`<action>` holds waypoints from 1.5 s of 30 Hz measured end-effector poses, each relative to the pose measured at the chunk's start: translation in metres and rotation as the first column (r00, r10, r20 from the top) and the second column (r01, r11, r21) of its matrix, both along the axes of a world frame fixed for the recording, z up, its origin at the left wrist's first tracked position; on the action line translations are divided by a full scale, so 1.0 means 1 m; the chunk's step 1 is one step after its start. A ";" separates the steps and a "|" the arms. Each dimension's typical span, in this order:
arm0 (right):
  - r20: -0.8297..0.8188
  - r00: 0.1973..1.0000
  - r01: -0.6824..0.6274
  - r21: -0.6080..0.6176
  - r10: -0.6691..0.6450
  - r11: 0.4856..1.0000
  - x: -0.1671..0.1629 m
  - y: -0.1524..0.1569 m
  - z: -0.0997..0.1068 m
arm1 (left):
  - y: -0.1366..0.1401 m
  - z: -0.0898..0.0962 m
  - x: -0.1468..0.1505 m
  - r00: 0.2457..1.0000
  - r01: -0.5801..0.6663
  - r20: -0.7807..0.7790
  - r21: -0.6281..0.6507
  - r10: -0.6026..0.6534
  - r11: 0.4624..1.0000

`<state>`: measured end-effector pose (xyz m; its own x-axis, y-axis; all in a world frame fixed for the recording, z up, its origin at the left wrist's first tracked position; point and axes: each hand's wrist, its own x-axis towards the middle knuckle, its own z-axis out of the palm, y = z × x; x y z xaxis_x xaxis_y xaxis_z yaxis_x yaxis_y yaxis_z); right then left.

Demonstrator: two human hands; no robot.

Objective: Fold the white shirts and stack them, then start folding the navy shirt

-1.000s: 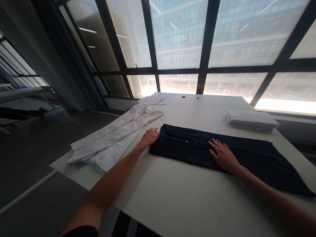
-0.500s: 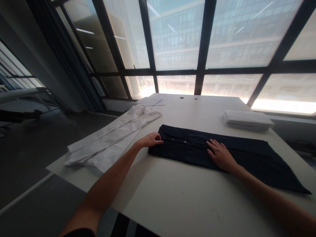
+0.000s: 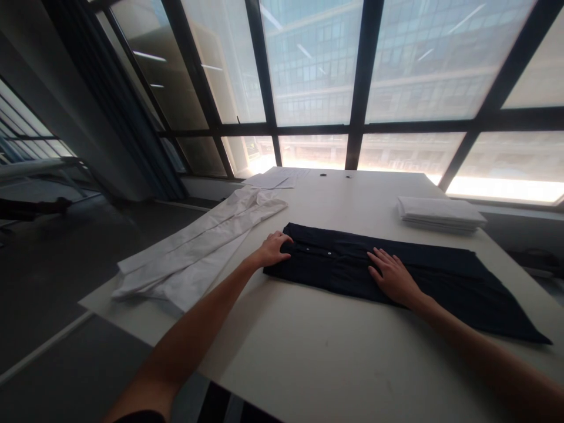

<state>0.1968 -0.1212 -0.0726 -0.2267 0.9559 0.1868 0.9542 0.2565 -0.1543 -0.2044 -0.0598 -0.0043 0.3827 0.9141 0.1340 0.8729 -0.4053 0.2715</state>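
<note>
A dark navy shirt [image 3: 348, 267], folded into a long strip, lies flat across the white table. Two small white buttons show near its left end. My left hand [image 3: 274, 248] is at that left end, thumb and fingers apart, its fingertips at the cloth's edge. Flat on the middle of the strip rests my right hand [image 3: 393, 276], open with the fingers stretched out. The shirt's right end fans out wider towards the table's right side.
White garments [image 3: 189, 247] lie spread along the left edge of the table [image 3: 282, 329]. A folded white stack [image 3: 440, 214] sits at the back right. Papers [image 3: 271, 179] lie at the far left, near the windows [image 3: 312, 64]. Two small dark spots mark the far tabletop.
My left thumb and fingers have parted from a closer, curled pose at the shirt's left end. My right hand stays on the cloth. The view has shifted slightly.
</note>
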 end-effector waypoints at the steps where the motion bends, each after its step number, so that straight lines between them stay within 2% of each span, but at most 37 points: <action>1: -0.003 1.000 0.003 0.004 -0.003 1.000 0.000 0.000 -0.001 | -0.004 -0.003 0.007 0.999 0.021 0.030 0.056 -0.022 0.998; 4: -0.009 1.000 0.013 0.016 -0.013 1.000 0.000 0.000 -0.001 | -0.016 -0.015 0.033 0.984 0.127 0.100 0.175 -0.146 0.976; 7: -0.034 0.999 -0.005 0.054 0.006 0.999 -0.003 -0.001 0.001 | -0.026 -0.028 0.056 0.961 0.273 0.022 0.098 -0.276 0.957; 10: -0.053 0.994 -0.094 0.062 0.097 0.994 -0.007 -0.003 0.005 | -0.031 -0.034 0.066 0.952 0.293 -0.090 0.001 -0.292 0.956; 12: -0.051 0.994 -0.100 0.021 0.101 0.995 -0.010 -0.003 0.005 | -0.031 -0.036 0.066 0.958 0.259 -0.125 -0.005 -0.258 0.966; 17: -0.015 0.993 0.115 -0.013 -0.115 0.993 -0.006 0.001 -0.002 | -0.024 -0.040 0.058 0.982 0.128 -0.150 0.068 -0.117 0.989; 20: -0.002 0.987 0.162 0.001 -0.162 0.987 0.000 0.003 -0.005 | -0.017 -0.043 0.052 0.990 0.040 -0.141 0.121 -0.023 0.992; 29: -0.015 0.985 0.170 0.010 -0.170 0.985 0.001 0.002 -0.005 | 0.000 -0.046 0.034 0.977 -0.168 -0.094 0.191 0.189 0.967; 36: -0.011 0.986 0.166 -0.013 -0.166 0.986 0.002 0.003 -0.004 | 0.001 -0.032 0.019 0.948 -0.255 -0.134 0.222 0.289 0.941; 41: -0.014 0.986 0.165 0.007 -0.165 0.986 0.003 0.003 -0.007 | 0.000 -0.023 0.011 0.918 -0.333 -0.158 0.189 0.364 0.924; 45: -0.008 0.986 0.166 0.016 -0.166 0.986 0.002 0.002 -0.006 | 0.001 -0.020 0.008 0.897 -0.398 -0.159 0.115 0.412 0.910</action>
<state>0.1992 -0.1190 -0.0785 -0.0642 0.9769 0.2041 0.9826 0.0976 -0.1581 -0.1967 -0.0586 -0.0238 0.0053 0.9845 0.1756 0.9965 -0.0199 0.0814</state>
